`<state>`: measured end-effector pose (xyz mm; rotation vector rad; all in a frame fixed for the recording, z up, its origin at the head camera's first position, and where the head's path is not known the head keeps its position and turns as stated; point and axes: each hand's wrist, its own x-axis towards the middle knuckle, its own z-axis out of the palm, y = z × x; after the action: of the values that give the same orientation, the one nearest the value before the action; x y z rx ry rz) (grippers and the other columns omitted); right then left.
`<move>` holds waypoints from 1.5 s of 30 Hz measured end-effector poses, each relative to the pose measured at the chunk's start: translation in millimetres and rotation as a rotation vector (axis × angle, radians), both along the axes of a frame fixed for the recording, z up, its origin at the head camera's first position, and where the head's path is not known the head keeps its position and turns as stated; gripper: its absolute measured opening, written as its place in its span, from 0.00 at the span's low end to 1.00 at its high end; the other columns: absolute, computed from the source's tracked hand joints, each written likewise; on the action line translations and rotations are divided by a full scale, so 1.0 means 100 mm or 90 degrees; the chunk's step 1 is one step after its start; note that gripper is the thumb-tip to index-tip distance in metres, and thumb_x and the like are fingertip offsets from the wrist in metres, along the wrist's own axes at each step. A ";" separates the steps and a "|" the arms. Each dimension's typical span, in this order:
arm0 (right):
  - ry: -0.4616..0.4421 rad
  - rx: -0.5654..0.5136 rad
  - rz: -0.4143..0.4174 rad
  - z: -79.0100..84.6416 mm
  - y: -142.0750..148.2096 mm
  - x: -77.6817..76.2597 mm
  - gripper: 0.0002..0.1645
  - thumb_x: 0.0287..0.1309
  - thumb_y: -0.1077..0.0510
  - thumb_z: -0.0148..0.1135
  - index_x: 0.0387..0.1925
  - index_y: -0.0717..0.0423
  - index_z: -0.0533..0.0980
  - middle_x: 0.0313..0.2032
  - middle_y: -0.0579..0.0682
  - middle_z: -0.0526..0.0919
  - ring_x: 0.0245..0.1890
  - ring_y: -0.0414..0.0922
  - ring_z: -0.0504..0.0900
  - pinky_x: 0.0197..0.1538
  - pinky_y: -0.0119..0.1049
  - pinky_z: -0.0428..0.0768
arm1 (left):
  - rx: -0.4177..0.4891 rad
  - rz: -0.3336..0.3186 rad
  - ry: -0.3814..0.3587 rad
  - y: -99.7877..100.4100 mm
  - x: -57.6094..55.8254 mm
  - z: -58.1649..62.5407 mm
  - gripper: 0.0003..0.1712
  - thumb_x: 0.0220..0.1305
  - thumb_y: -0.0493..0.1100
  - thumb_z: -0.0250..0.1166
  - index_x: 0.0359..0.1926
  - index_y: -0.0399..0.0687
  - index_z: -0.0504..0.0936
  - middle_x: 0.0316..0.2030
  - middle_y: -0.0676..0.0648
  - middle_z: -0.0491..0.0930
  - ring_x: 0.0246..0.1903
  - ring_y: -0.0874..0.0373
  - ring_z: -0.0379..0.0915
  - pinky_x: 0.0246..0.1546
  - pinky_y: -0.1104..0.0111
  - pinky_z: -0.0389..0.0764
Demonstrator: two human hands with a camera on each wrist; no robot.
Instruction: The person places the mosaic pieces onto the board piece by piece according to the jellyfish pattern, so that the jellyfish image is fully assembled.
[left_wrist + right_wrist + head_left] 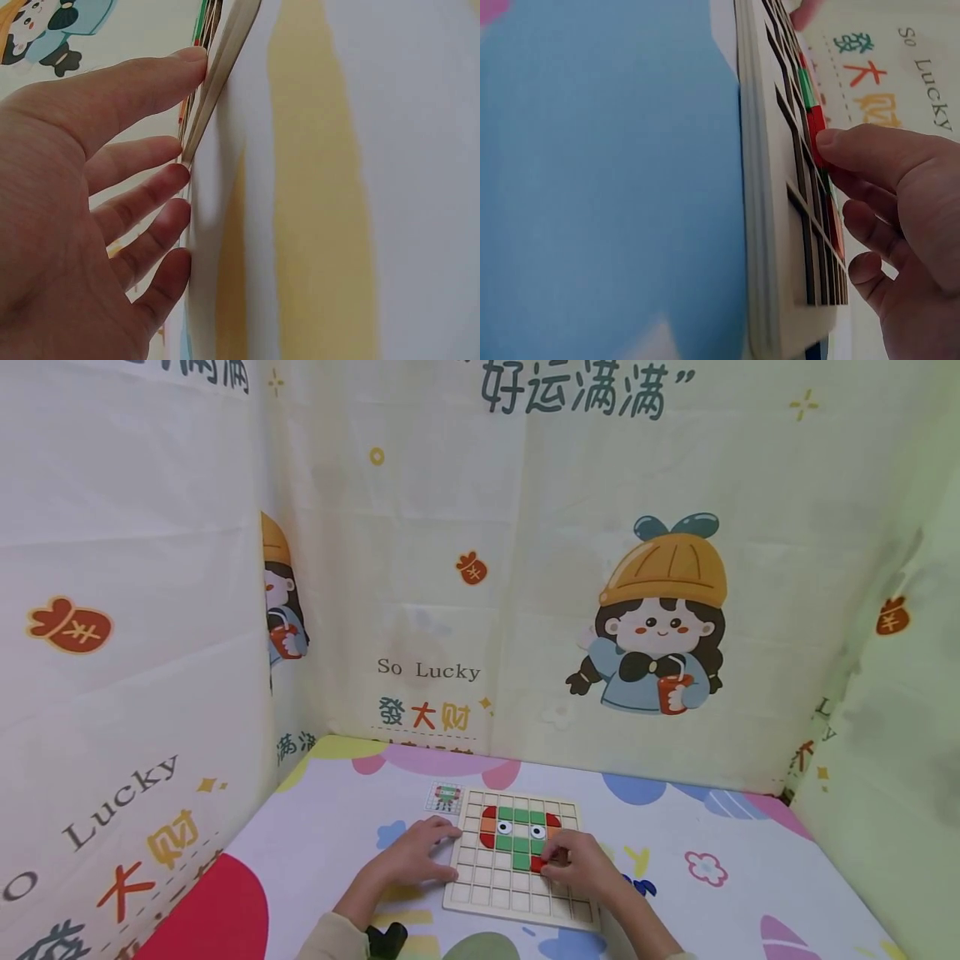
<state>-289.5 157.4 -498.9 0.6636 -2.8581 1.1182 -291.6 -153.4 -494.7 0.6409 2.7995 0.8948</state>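
Note:
A wooden grid board (pixel 480 897) lies on the table, with green, red and orange tiles and two round eye pieces making a face. My right hand (pixel 581 864) is over the board's right half, thumb and fingers bent at a red tile (pixel 537 864) beside a green tile (pixel 521 862). In the right wrist view the thumb tip touches that red tile (pixel 817 133); the index fingertip is partly hidden. My left hand (pixel 412 853) rests at the board's left side, fingers spread. In the left wrist view its thumb (pixel 142 86) touches the board's edge (pixel 225 67).
A small pattern card (pixel 443 798) with a printed figure lies by the board's upper left corner. The table cover (pixel 675 877) has colourful printed shapes. Printed cloth walls (pixel 420 610) stand at the back and on both sides.

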 end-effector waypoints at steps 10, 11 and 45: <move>0.071 0.019 0.003 -0.02 -0.22 -0.04 0.05 0.49 0.56 0.74 0.25 0.46 0.83 0.37 0.42 0.84 0.40 0.39 0.77 0.41 0.29 0.75 | 0.001 -0.004 0.002 0.02 0.01 0.03 0.36 0.52 0.55 0.73 0.61 0.51 0.75 0.63 0.43 0.69 0.63 0.43 0.63 0.63 0.44 0.67; 0.075 0.017 0.003 -0.03 -0.24 -0.04 0.05 0.48 0.57 0.74 0.25 0.46 0.83 0.38 0.43 0.85 0.40 0.39 0.78 0.41 0.30 0.75 | 0.002 -0.005 0.002 0.02 0.02 0.03 0.36 0.52 0.54 0.73 0.61 0.51 0.76 0.63 0.43 0.69 0.62 0.43 0.63 0.63 0.44 0.67; 0.023 -0.006 0.015 0.05 -0.36 0.01 0.08 0.52 0.57 0.71 0.36 0.48 0.84 0.42 0.45 0.82 0.23 0.35 0.69 0.26 0.27 0.70 | 0.001 0.002 -0.002 0.00 0.01 0.01 0.36 0.51 0.55 0.73 0.61 0.51 0.76 0.63 0.44 0.69 0.62 0.44 0.63 0.62 0.44 0.68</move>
<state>-288.9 121.9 -493.9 0.7119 -2.8197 1.1105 -290.2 -153.1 -493.9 0.6360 2.7984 0.8970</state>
